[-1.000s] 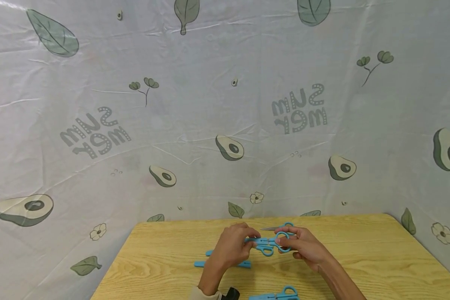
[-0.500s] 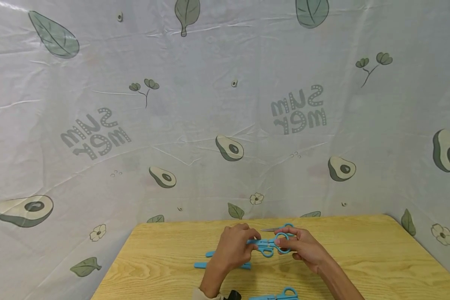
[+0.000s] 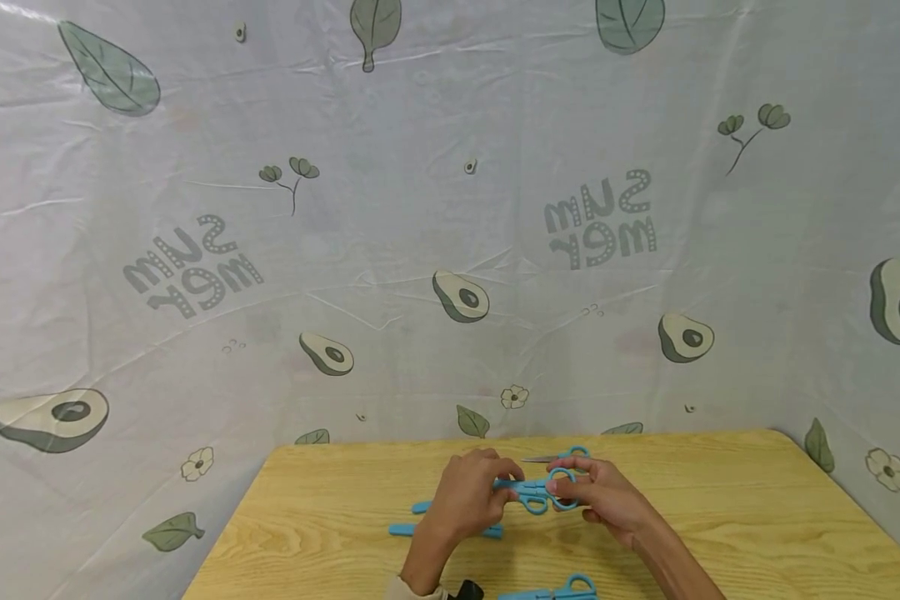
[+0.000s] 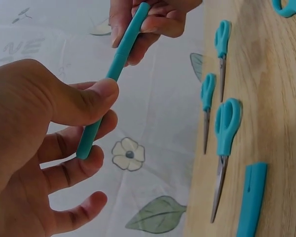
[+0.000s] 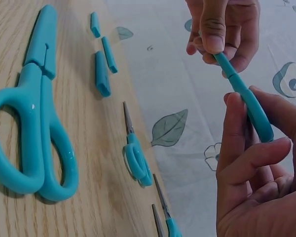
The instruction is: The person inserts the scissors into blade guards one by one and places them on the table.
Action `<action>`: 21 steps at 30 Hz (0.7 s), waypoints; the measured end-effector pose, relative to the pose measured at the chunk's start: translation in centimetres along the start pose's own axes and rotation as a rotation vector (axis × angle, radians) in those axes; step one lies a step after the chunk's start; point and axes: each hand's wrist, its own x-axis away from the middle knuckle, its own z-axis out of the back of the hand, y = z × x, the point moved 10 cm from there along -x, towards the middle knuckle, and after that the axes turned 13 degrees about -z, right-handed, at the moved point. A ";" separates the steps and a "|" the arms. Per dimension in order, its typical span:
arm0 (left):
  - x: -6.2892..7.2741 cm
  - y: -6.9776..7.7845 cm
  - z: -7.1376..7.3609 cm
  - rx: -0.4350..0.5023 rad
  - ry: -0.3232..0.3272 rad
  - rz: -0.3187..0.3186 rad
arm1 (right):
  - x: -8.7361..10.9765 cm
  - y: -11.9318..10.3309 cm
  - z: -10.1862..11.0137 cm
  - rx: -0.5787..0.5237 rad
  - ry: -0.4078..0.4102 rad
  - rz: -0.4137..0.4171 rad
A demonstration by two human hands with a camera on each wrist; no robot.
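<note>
With its fingers the left hand (image 3: 468, 492) pinches the cap (image 5: 224, 62) and the right hand (image 3: 607, 493) the handles of scissors (image 5: 254, 111) above the desk (image 3: 720, 517), toward its far edge; seemingly capping or uncapping, calling for a straight push or pull.

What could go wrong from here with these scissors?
The left grip pinches the cover, the right grip the handles: a tug could bare the blade. Held above the table, the capped scissors might drop if either grip loosens. Uncovered scissors lie on it and could prick anyone reaching across.
</note>
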 end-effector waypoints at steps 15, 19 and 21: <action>0.4 -0.9 -1.1 0.114 -0.087 0.050 | -0.2 0.7 -0.1 0.050 -0.019 -0.032; 0.6 -0.9 -1.3 0.132 -0.110 0.052 | -0.3 1.0 0.0 0.069 -0.017 -0.037; 0.7 -0.9 -1.5 0.139 -0.122 0.052 | -0.3 1.2 0.0 0.075 -0.021 -0.036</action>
